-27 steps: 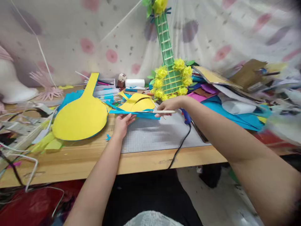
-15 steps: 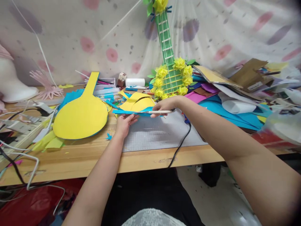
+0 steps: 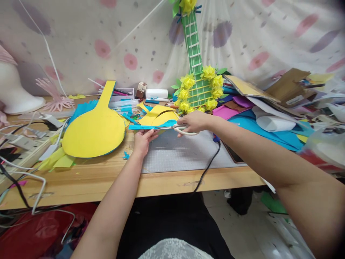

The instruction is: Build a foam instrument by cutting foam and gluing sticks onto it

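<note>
My right hand (image 3: 194,122) is closed on the white handles of a pair of scissors (image 3: 188,132), whose blades point left. Between the blades and my left hand (image 3: 145,142) stretches a strip of blue paper (image 3: 142,127). My left hand pinches the strip from below, thumb and fingers at its edge. The paper is held above a grey cutting mat (image 3: 172,154). Behind it lie yellow paper pieces (image 3: 158,114). Left of my left hand rests a yellow guitar-shaped cutout (image 3: 94,133) with a blue edge.
A green paper guitar (image 3: 198,79) with yellow flowers leans on the curtain. Blue sheets and cardboard (image 3: 288,86) pile up at right. A black cable (image 3: 207,167) crosses the mat and table edge. White cords and a power strip (image 3: 25,154) lie at left.
The scissors' handles have spread apart and tilted in my right hand. My left hand still holds the blue strip. The whole view has shifted slightly.
</note>
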Tool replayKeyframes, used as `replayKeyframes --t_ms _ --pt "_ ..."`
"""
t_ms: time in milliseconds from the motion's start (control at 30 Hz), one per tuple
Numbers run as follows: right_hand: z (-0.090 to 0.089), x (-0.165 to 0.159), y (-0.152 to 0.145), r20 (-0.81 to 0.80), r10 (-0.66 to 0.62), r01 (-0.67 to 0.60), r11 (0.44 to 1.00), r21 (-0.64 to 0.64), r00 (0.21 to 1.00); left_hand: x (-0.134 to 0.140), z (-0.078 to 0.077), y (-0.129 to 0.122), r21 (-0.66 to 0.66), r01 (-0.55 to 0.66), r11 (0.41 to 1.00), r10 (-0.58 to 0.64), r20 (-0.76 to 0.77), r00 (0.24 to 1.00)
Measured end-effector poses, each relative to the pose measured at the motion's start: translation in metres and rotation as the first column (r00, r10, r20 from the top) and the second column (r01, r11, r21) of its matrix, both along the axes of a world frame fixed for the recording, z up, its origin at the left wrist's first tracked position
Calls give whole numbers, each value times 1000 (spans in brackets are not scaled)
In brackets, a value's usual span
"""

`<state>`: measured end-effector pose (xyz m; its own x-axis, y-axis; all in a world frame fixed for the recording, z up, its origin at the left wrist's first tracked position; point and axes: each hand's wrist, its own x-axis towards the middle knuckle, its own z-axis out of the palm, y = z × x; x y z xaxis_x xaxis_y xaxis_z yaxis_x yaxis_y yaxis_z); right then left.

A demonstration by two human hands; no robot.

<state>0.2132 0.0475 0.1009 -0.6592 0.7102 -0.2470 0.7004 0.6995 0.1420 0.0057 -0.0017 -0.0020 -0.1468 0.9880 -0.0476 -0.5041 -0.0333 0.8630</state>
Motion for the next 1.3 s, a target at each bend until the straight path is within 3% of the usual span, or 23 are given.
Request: replayKeyframes --t_ms 333,733,1000,1300 --pt "-11 -3 10 -10 13 -14 995 -97 1000 0 3 -1 -1 -15 1000 15 -16 1000" --pt "-9 -15 12 -11 2 -4 987 -159 1000 0 2 1 -7 -15 1000 14 -14 1000" --pt "-11 -23 3 -6 27 -27 999 18 1000 0 0 2 23 -50 999 50 -4 999" --pt "-11 -21 -1 -20 65 -63 993 96 998 0 0 2 59 -43 997 42 13 999"
